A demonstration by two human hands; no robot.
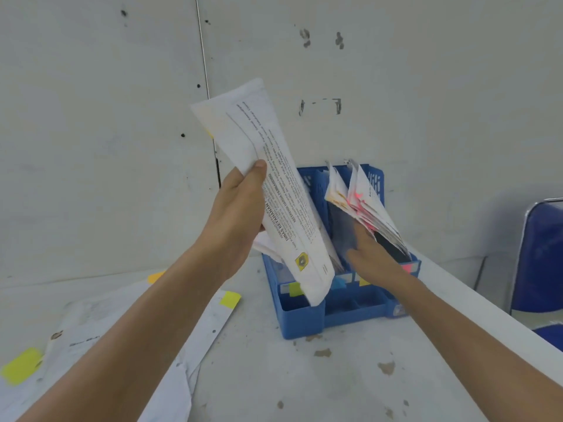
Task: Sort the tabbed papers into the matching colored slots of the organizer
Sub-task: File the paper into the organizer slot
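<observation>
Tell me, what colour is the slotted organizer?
Blue; the organizer shows clearly in the head view.

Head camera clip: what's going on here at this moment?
A person is filing papers into a blue plastic desk organizer on a white table. The left hand holds a curled sheaf of white printed papers above the organizer's left side. The right hand reaches into a slot on the right, beside filed papers with pink tabs. More white sheets with yellow tabs lie unsorted on the table at left.
</observation>
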